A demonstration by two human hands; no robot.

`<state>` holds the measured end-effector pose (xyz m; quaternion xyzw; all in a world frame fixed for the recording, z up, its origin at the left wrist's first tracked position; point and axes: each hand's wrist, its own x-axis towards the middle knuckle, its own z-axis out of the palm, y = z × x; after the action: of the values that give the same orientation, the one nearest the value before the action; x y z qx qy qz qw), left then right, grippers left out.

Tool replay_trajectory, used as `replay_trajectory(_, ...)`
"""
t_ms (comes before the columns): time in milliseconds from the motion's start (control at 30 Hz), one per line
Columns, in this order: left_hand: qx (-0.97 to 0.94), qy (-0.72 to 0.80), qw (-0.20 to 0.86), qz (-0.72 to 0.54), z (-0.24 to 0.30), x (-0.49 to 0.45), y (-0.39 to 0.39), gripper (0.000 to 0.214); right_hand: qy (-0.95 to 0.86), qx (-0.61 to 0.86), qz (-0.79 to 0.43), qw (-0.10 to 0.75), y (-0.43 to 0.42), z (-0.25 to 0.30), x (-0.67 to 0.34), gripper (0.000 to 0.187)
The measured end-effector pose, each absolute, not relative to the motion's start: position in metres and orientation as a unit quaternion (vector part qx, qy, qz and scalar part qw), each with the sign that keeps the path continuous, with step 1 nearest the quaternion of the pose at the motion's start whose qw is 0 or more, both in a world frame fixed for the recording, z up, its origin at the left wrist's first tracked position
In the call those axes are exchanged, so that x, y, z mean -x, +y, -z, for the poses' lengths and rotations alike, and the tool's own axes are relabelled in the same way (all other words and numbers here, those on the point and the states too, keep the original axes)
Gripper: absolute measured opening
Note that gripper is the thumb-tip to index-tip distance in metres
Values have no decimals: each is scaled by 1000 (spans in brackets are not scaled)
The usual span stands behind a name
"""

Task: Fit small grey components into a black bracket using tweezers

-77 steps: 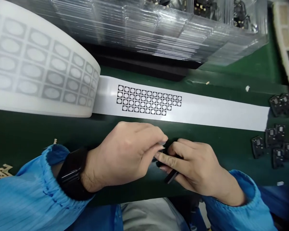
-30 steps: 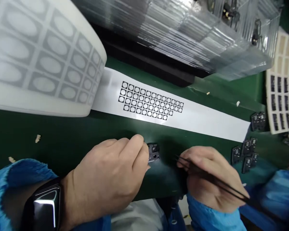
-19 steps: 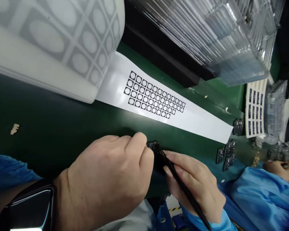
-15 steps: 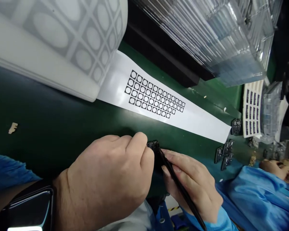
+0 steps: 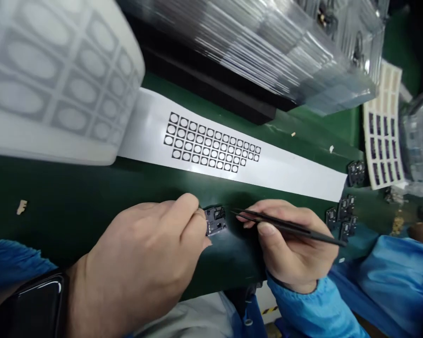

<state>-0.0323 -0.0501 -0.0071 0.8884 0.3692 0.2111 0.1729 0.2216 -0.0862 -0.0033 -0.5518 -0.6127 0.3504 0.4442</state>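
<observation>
A worker's left hand (image 5: 141, 249) pinches a small black plastic part (image 5: 215, 221) just above a green mat (image 5: 91, 197). The right hand (image 5: 292, 239) grips tweezers (image 5: 285, 226), their tips just beside the part.

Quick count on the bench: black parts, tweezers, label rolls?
Loose black parts on the green mat: 7
Black part in the left hand: 1
Tweezers in the right hand: 1
White label roll: 1
Total: 10
</observation>
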Motion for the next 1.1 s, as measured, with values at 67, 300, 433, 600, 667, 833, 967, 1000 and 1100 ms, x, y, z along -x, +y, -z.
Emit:
replay_trajectory(67,-881,381,190,-208,7,33,-50,11,-587,552,-386,449,-80,4,-222,25)
replay_trajectory(300,-876,404,190,-180,2,34,-48,15,-626,526,-384,429,-72,-4,-224,22)
replay_trajectory(433,-875,402,203,-177,0,35,-47,18,-647,497,-380,436,-72,-3,-225,22)
replay_trajectory(600,-880,395,196,-176,-1,33,-46,18,-706,460,-355,405,-74,-3,-227,22)
replay_trajectory(667,-882,394,187,-179,-1,32,-46,15,-732,454,-337,381,-75,-5,-227,23)
replay_trajectory(833,-878,391,208,-180,-3,29,-43,8,-775,458,-283,331,-79,-9,-225,26)
replay_trajectory(967,-875,390,223,-183,-1,30,-45,12,-793,475,-239,296,-86,-10,-224,29)
replay_trajectory(1000,-874,391,222,-183,-1,30,-45,12,-795,479,-233,291,-88,-10,-225,29)
replay_trajectory(1100,-875,392,222,-176,1,32,-47,12,-804,468,-232,285,-91,-7,-228,31)
